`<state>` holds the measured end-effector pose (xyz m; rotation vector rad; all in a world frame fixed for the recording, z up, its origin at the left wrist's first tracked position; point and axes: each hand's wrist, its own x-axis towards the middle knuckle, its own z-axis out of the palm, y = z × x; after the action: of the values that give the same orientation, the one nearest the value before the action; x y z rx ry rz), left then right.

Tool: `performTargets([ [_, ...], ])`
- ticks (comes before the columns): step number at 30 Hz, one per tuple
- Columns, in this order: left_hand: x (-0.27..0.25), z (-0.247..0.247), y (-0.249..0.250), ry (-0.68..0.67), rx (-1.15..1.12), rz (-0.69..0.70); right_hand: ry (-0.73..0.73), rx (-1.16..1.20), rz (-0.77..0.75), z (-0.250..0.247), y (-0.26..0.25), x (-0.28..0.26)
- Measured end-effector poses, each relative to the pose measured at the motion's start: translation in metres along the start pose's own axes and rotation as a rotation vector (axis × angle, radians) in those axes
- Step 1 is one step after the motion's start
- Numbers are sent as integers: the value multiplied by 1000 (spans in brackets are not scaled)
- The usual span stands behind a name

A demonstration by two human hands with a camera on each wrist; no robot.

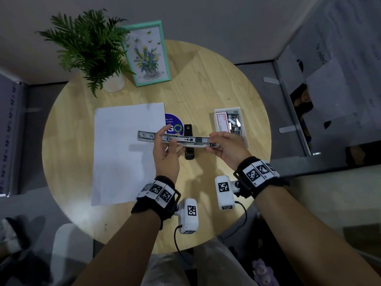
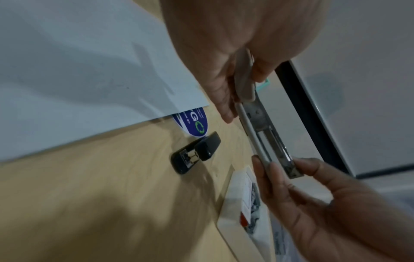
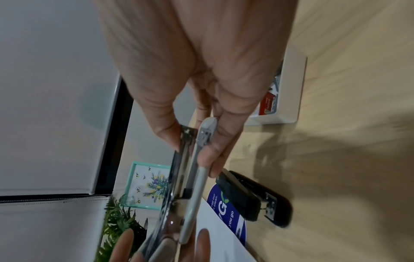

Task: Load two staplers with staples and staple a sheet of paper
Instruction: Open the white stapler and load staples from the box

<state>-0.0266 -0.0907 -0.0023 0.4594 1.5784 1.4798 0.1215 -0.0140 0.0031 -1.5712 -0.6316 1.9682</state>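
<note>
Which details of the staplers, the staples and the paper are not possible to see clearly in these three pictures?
- Long grey metal stapler, opened flat: whether its channel holds staples; too small in head view, blurred in both wrist views.
- Small black stapler: its middle hidden behind the grey one and the left hand.
- White tray of staples: near end covered by the right hand.
- White paper sheet: any staple too small.

Round wooden counter (image 1: 206, 83), light grain, against a plain grey wall (image 1: 206, 17). At its far edge, a potted fern (image 1: 88, 48) in a white pot beside a teal-framed flower picture (image 1: 147, 53), leaning upright. Grey floor (image 1: 253, 75) right of the counter. Light dim, soft shadows.
</note>
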Motion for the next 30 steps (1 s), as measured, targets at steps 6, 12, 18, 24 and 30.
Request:
performTargets([
  [6,2,-8,-6,-88,300,173,19,10,-40,1,2,1],
  [12,7,-13,-9,-181,565,319,40,14,-51,4,5,2],
  [18,16,-22,-5,-242,655,423,18,28,-12,1,4,2],
  [24,25,-24,0,-321,621,399,-36,23,-3,4,6,1],
  [30,33,-30,9,-473,559,284,-64,150,86,14,-2,0],
])
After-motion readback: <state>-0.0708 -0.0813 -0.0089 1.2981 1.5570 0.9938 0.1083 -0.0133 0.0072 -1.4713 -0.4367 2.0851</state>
